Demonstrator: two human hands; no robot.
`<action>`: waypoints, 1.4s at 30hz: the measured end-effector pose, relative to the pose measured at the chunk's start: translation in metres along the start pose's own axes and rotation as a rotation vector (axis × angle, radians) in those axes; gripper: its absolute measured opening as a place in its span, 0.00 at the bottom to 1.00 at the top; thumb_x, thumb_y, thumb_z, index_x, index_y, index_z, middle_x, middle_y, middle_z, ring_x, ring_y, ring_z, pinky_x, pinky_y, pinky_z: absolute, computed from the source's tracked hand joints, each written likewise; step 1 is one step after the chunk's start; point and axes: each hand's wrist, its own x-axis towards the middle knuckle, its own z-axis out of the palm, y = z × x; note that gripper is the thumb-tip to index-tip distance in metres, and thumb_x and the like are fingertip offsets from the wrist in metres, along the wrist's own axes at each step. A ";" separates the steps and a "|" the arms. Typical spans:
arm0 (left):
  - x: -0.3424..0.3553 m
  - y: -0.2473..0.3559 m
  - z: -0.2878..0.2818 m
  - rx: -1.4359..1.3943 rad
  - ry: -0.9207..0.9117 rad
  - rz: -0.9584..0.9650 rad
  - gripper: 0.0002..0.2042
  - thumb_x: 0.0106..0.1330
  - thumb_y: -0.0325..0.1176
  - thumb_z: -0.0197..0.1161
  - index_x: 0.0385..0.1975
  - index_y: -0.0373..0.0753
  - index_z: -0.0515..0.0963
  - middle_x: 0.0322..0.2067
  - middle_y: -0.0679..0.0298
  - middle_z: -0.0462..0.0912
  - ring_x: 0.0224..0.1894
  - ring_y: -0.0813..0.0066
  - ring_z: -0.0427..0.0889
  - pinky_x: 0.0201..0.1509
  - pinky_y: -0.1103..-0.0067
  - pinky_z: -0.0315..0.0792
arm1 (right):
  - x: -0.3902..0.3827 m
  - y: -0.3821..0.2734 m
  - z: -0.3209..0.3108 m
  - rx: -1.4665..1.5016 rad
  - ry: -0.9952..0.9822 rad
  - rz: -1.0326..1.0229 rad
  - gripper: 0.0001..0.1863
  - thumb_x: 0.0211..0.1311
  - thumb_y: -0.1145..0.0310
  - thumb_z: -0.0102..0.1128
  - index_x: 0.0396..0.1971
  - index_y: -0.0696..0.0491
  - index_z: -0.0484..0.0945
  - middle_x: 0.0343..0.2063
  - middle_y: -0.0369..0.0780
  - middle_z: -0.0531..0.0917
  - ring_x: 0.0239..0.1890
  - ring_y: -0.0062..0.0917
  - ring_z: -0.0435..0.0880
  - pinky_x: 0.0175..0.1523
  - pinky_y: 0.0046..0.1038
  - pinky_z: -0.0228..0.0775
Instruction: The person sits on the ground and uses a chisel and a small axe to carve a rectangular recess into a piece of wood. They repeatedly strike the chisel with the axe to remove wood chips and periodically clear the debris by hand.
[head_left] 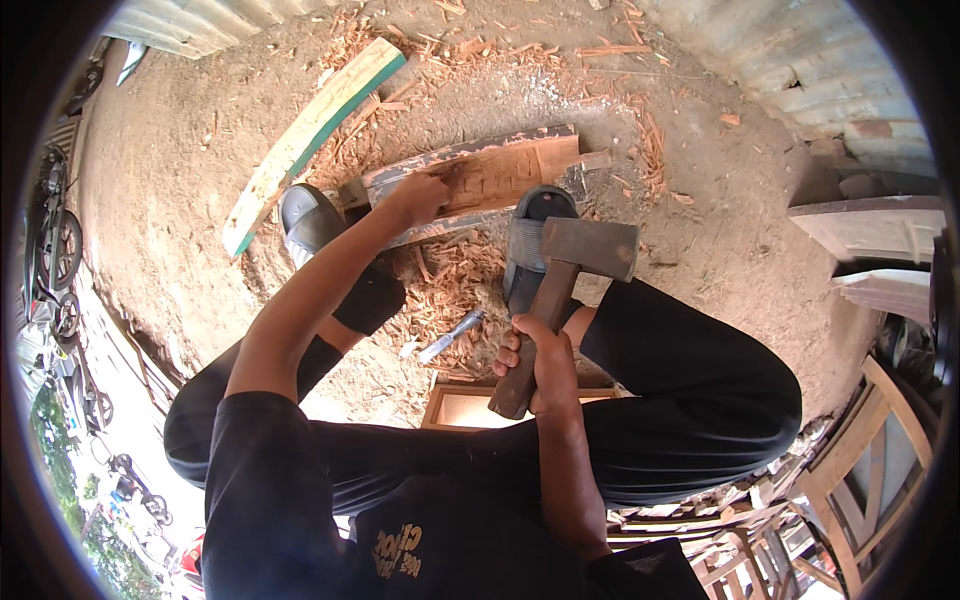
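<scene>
My right hand (pixel 540 365) is wrapped round the wooden handle of a hatchet (pixel 592 248), its dark, heavy steel head raised above my right foot. My left hand (pixel 420 198) reaches down to a hollowed wooden block (pixel 515 172), fingers curled in at the near part of the carved hollow; whether they pinch anything is hidden. The block lies on the ground between and beyond my sandalled feet, reddish inside with dark, worn edges. A chisel (pixel 452 337) with a bluish part lies on the wood shavings between my legs.
A long pale beam with a green side (pixel 310 140) lies at the left. Shavings (pixel 450 285) cover the dirt around the block. Corrugated metal sheets (pixel 820 60) stand at the far right, wooden frames (pixel 865 470) at the near right. Motorbikes (pixel 65 250) are on the left.
</scene>
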 end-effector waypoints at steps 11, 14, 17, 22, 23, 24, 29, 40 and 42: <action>-0.002 0.014 -0.011 -0.009 -0.055 -0.145 0.07 0.49 0.25 0.58 0.27 0.37 0.80 0.29 0.55 0.82 0.36 0.58 0.82 0.39 0.68 0.76 | -0.001 0.000 -0.002 -0.008 -0.017 -0.032 0.08 0.55 0.69 0.53 0.29 0.57 0.67 0.18 0.35 0.66 0.17 0.18 0.65 0.23 0.26 0.61; -0.001 0.011 -0.001 -0.014 -0.028 -0.190 0.07 0.49 0.25 0.58 0.29 0.39 0.80 0.29 0.54 0.82 0.36 0.58 0.82 0.38 0.69 0.76 | -0.001 0.001 -0.001 0.000 -0.017 -0.028 0.07 0.54 0.69 0.53 0.29 0.56 0.67 0.18 0.35 0.66 0.17 0.19 0.65 0.23 0.26 0.61; -0.008 0.008 -0.005 -0.158 0.064 -0.295 0.09 0.52 0.27 0.58 0.34 0.41 0.78 0.30 0.54 0.82 0.36 0.59 0.82 0.38 0.69 0.76 | 0.000 0.000 -0.002 0.016 -0.006 -0.011 0.07 0.54 0.69 0.54 0.28 0.56 0.67 0.17 0.35 0.67 0.16 0.19 0.66 0.23 0.26 0.61; -0.031 0.005 -0.042 -0.308 0.251 -0.436 0.10 0.64 0.40 0.51 0.37 0.43 0.75 0.31 0.56 0.82 0.37 0.60 0.82 0.39 0.68 0.76 | 0.001 0.000 -0.002 0.030 0.009 -0.014 0.07 0.54 0.70 0.55 0.27 0.55 0.67 0.17 0.35 0.67 0.15 0.19 0.66 0.22 0.27 0.61; -0.033 0.002 -0.041 -0.240 0.280 -0.420 0.11 0.65 0.42 0.49 0.36 0.43 0.75 0.31 0.57 0.82 0.37 0.61 0.82 0.39 0.68 0.76 | 0.002 0.000 -0.002 0.030 0.010 -0.008 0.07 0.54 0.70 0.55 0.27 0.55 0.67 0.17 0.35 0.67 0.15 0.19 0.66 0.22 0.27 0.61; -0.033 -0.002 -0.040 -0.200 0.161 -0.377 0.13 0.65 0.43 0.49 0.41 0.43 0.73 0.31 0.57 0.81 0.36 0.61 0.82 0.38 0.67 0.75 | 0.002 0.000 -0.002 0.030 0.012 -0.003 0.07 0.54 0.70 0.55 0.27 0.55 0.67 0.17 0.35 0.68 0.15 0.19 0.66 0.22 0.27 0.61; -0.028 0.005 -0.017 0.184 0.040 -0.293 0.17 0.63 0.34 0.50 0.52 0.42 0.66 0.37 0.56 0.79 0.36 0.60 0.82 0.39 0.67 0.74 | 0.003 0.003 -0.003 0.022 -0.003 0.002 0.07 0.54 0.70 0.54 0.27 0.55 0.67 0.17 0.35 0.68 0.15 0.19 0.66 0.22 0.26 0.61; -0.020 0.016 0.003 0.278 0.148 -0.216 0.11 0.57 0.28 0.55 0.40 0.41 0.75 0.38 0.59 0.76 0.36 0.65 0.81 0.36 0.73 0.74 | 0.000 0.000 -0.002 0.013 -0.001 0.017 0.07 0.54 0.69 0.54 0.27 0.55 0.67 0.17 0.35 0.67 0.16 0.18 0.65 0.22 0.25 0.60; -0.017 0.026 0.004 0.282 0.123 -0.278 0.09 0.57 0.28 0.56 0.38 0.42 0.76 0.38 0.59 0.77 0.36 0.65 0.81 0.35 0.73 0.74 | 0.000 0.000 -0.001 0.011 -0.002 0.010 0.07 0.54 0.69 0.54 0.27 0.55 0.67 0.17 0.34 0.67 0.16 0.18 0.65 0.22 0.25 0.60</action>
